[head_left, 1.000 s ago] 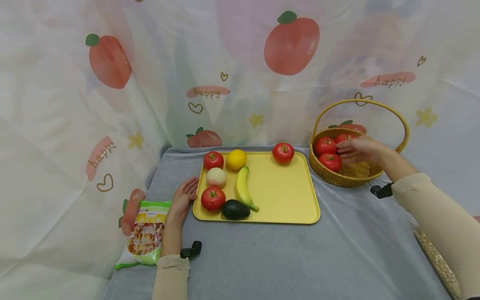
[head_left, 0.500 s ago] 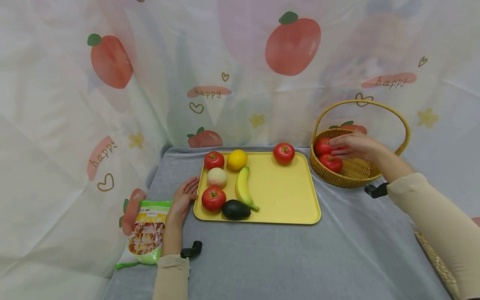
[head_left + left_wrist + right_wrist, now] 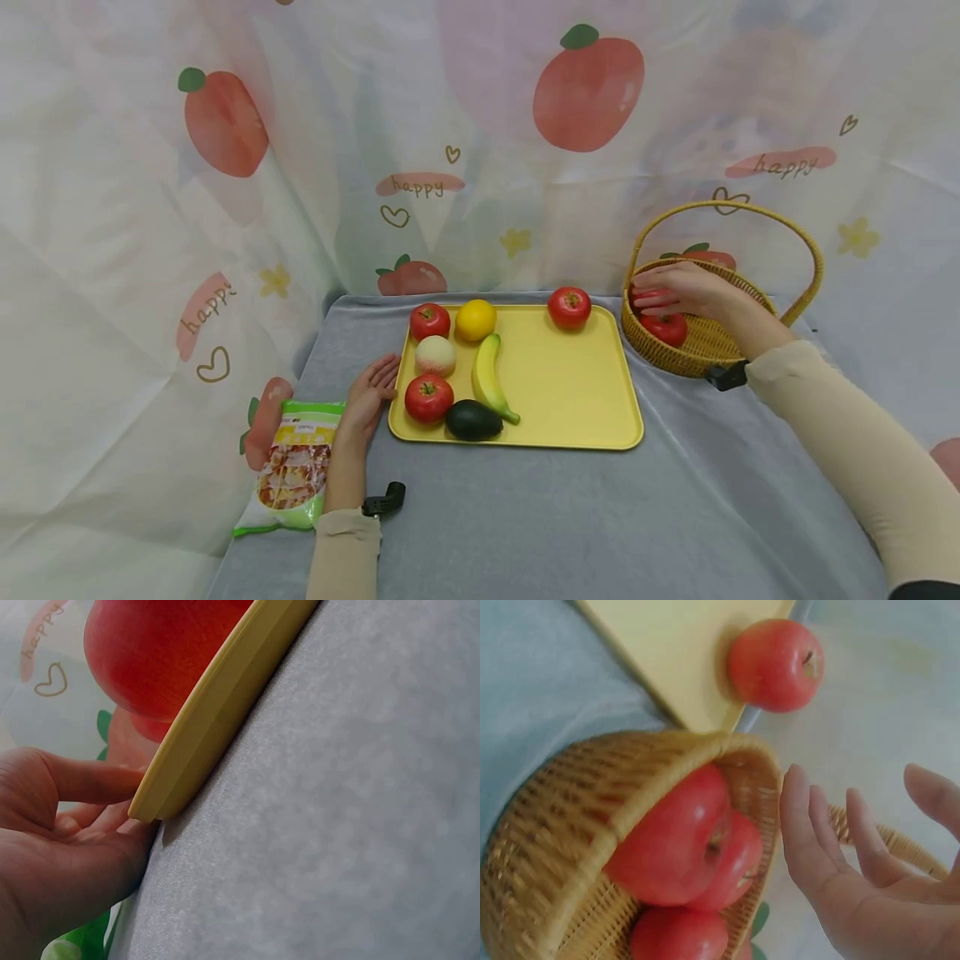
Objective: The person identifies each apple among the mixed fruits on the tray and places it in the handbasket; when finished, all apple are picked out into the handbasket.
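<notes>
My left hand (image 3: 369, 398) lies along the left edge of the yellow tray (image 3: 562, 383), fingers extended; in the left wrist view its thumb touches the rim. On the tray are a red apple (image 3: 429, 398) at the near left, another apple (image 3: 431, 322), a peach (image 3: 435, 356), a lemon (image 3: 476, 321), a banana (image 3: 487, 379), an avocado (image 3: 473, 420) and an apple (image 3: 569, 308) at the far right. My right hand (image 3: 686, 287) hovers over a wicker basket (image 3: 675, 363), partly covering its apples. The right wrist view shows three apples (image 3: 675, 847) inside, and spread fingers (image 3: 799, 817) holding nothing.
A green and white food package (image 3: 294, 462) lies left of my left forearm. The basket's tall handle (image 3: 806, 275) arches up behind my right hand. A patterned curtain (image 3: 480, 208) hangs behind the grey cloth (image 3: 525, 517).
My right hand has moved left across the basket, from its middle to above the apples at its left side. My left hand and the fruit on the tray have stayed put.
</notes>
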Available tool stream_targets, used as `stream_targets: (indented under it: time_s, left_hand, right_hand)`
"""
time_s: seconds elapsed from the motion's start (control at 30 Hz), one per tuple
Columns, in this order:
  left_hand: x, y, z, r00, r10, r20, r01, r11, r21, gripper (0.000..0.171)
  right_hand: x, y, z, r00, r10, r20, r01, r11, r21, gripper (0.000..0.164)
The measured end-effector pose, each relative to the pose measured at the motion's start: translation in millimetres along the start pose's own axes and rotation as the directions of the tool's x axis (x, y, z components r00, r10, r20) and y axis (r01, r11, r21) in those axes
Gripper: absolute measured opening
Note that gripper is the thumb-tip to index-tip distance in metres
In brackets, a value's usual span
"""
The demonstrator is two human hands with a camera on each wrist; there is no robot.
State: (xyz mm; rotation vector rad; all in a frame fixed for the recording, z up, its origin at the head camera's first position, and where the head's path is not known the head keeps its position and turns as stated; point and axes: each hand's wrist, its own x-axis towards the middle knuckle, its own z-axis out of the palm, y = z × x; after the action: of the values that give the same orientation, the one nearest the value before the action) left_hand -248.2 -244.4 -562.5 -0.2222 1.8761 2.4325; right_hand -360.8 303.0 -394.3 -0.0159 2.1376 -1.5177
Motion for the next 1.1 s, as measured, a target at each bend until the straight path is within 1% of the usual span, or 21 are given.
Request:
stream_targets:
  time_s: [0.13, 0.27, 0.43, 0.63, 0.87, 1.1]
  left_hand:
    - [2.0, -1.6, -0.7, 1.000, -0.001, 0.000, 0.001, 1.000, -0.009, 0.079]
    - [3.0, -2.3, -1.6, 1.000, 0.004, 0.001, -0.004, 1.000, -0.014, 0.079]
    - [2.4, -2.3, -1.2, 1.000, 0.003, 0.003, -0.003, 1.000, -0.009, 0.079]
    - [0.8, -1.1, 0.4, 1.000, -0.006, -0.007, 0.006, 1.000, -0.012, 0.080]
    - [-1.2, -0.4, 1.4, 0.999, -0.021, -0.026, 0.021, 1.000, -0.008, 0.080]
    - [0.2, -0.8, 0.5, 1.000, -0.012, -0.009, 0.012, 1.000, 0.006, 0.078]
  right_hand:
    - [6, -5, 10, 1.000, -0.008, 0.010, 0.008, 1.000, 0.012, 0.059]
    - [13, -7, 20, 1.000, -0.009, 0.019, 0.009, 1.000, 0.017, 0.059]
    - [23, -7, 30, 0.999, -0.006, 0.035, 0.007, 1.000, -0.016, 0.060]
    - [32, -8, 42, 0.998, 0.016, 0.064, -0.019, 0.999, 0.038, 0.060]
    - [44, -3, 58, 1.000, 0.019, 0.021, -0.021, 0.998, 0.061, 0.061]
    - [52, -2, 70, 0.999, 0.039, -0.020, -0.037, 0.993, 0.110, 0.062]
